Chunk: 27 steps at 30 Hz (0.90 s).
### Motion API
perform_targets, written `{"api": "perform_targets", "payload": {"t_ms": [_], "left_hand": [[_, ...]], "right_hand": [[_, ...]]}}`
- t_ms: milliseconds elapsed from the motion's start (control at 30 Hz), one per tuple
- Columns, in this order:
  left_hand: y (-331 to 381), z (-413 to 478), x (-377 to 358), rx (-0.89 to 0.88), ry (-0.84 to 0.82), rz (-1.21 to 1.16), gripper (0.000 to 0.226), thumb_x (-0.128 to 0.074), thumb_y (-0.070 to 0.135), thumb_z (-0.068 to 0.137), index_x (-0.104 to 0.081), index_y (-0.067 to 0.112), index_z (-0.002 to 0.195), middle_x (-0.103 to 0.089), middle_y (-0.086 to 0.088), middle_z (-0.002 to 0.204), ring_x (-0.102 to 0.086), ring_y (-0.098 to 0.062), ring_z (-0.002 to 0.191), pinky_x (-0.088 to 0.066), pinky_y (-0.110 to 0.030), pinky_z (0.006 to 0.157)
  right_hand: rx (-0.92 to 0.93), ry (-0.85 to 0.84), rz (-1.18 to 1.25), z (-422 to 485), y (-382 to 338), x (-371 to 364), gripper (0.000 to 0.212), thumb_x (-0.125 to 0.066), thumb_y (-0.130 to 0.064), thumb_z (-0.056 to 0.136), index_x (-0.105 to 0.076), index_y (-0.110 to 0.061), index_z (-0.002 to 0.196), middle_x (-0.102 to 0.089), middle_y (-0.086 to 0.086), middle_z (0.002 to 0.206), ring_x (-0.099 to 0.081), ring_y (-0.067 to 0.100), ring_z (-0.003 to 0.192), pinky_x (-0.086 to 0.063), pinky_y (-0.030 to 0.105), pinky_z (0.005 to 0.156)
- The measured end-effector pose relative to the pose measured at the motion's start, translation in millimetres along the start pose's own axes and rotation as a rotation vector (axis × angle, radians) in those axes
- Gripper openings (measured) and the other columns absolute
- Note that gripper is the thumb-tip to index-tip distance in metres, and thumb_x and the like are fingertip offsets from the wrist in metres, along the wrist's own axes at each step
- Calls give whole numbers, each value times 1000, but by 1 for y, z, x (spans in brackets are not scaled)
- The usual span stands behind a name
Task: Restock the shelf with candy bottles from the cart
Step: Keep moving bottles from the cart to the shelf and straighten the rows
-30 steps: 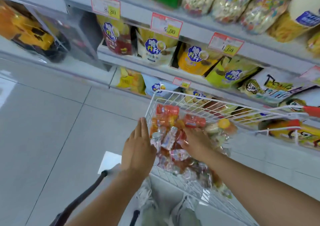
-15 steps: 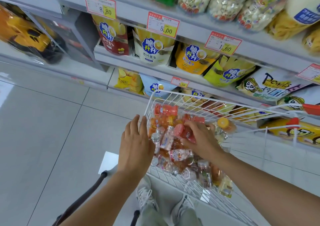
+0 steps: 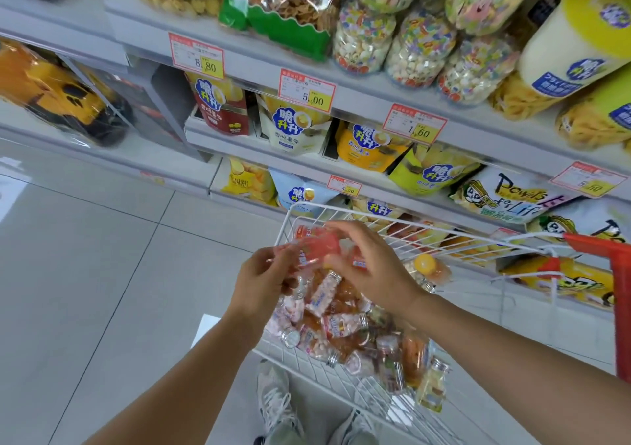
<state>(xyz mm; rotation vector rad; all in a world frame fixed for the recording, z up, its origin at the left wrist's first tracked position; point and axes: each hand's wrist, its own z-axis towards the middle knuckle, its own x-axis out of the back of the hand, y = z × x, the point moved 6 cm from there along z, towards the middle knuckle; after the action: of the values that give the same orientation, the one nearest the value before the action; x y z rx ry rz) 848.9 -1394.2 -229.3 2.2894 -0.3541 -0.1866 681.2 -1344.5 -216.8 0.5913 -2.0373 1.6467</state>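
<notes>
- The candy bottle (image 3: 319, 248) I am holding is smeared into a pink-red blur. I cannot make out its label, or which end carries the cap.
- My right hand (image 3: 372, 270) covers its right end, with the fingers curled over it from above in a firm grip.
- My left hand (image 3: 269, 280) pinches its left end between thumb and fingertips, though the blur softens the exact contact.
- As far as the smear shows, its long axis lies sideways, running from centre-left up slightly toward centre-right of the frame.
- It sits in mid-frame, above the far left corner of the white wire cart (image 3: 409, 221) and clear of the heap below.
- That heap of loose candy bottles (image 3: 341, 323) lies every which way in the cart, partly hidden by my wrists.
- The cart's red handle (image 3: 611, 256) is cut off at the right edge.
- The shelf (image 3: 358, 110) fills the upper frame with snack bags (image 3: 293, 127) and price tags (image 3: 306, 91). Its top row is cropped by the upper edge.
- My shoes (image 3: 276, 403) show at the bottom, the right one partly cut off.
</notes>
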Motion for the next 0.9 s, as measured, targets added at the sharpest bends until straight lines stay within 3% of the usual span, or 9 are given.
{"api": "perform_targets", "payload": {"t_ms": [100, 167, 267, 367, 467, 567, 633, 767, 900], "left_hand": [[-6, 4, 25, 41, 116, -187, 35, -61, 26, 92, -59, -7, 103, -62, -16, 80, -57, -17, 62, -49, -25, 61], [-9, 6, 35, 53, 129, -283, 31, -62, 27, 89, -59, -2, 98, -62, -20, 82, -58, -20, 66, -50, -25, 64], [-11, 8, 40, 46, 112, -345, 32, -66, 29, 82, -59, 1, 94, -62, -16, 75, -58, -21, 69, -52, -24, 64], [-17, 12, 42, 45, 96, -379, 41, -69, 34, 73, -59, 1, 96, -60, -18, 77, -58, -22, 72, -52, -25, 66], [-21, 14, 43, 42, 74, -386, 33, -68, 30, 78, -59, 1, 89, -61, -18, 77, -58, -24, 74, -51, -27, 70], [-23, 15, 46, 44, 63, -420, 41, -69, 32, 73, -57, 1, 96, -62, -19, 79, -59, -22, 70, -54, -23, 65], [-23, 17, 47, 39, 57, -429, 38, -69, 31, 73, -56, 2, 93, -61, -18, 77, -60, -21, 67, -55, -23, 64], [-25, 18, 49, 51, 47, -431, 34, -69, 28, 77, -55, 3, 94, -61, -18, 78, -60, -22, 69, -55, -23, 64], [-22, 17, 48, 44, 42, -425, 42, -72, 33, 66, -54, 5, 92, -64, -15, 75, -61, -22, 67, -56, -22, 62]], "right_hand": [[-194, 89, 33, 6, 24, -6, 41, -42, -40, 101, -48, -20, 136, -53, -2, 135, -55, 9, 116, -45, 28, 94], [-364, 34, 36, 11, 43, -21, 39, -44, -34, 101, -45, -17, 136, -53, 5, 136, -56, 17, 116, -42, 25, 88], [-581, -35, 113, 20, 67, -47, 51, -47, -35, 100, -32, -11, 143, -50, 12, 139, -51, 25, 123, -39, 27, 90], [-791, 105, 290, 32, 82, -66, 67, -52, -42, 97, -25, -8, 149, -40, 14, 149, -42, 32, 134, -38, 39, 103], [-941, 246, 315, 41, 94, -77, 70, -55, -44, 95, -29, -5, 147, -42, 17, 147, -45, 35, 131, -44, 41, 98], [-989, 253, 246, 43, 103, -84, 62, -56, -45, 94, -45, -4, 139, -56, 16, 133, -59, 32, 114, -52, 35, 77], [-994, 256, 253, 45, 107, -86, 52, -58, -45, 93, -57, -3, 125, -65, 14, 117, -65, 27, 97, -50, 29, 63], [-988, 377, 271, 42, 109, -83, 43, -66, -33, 90, -59, -4, 121, -67, 12, 116, -65, 28, 100, -46, 23, 62], [-860, 470, 245, 32, 103, -72, 35, -71, -31, 86, -61, -4, 106, -68, 2, 95, -63, 18, 81, -33, 16, 49]]}}
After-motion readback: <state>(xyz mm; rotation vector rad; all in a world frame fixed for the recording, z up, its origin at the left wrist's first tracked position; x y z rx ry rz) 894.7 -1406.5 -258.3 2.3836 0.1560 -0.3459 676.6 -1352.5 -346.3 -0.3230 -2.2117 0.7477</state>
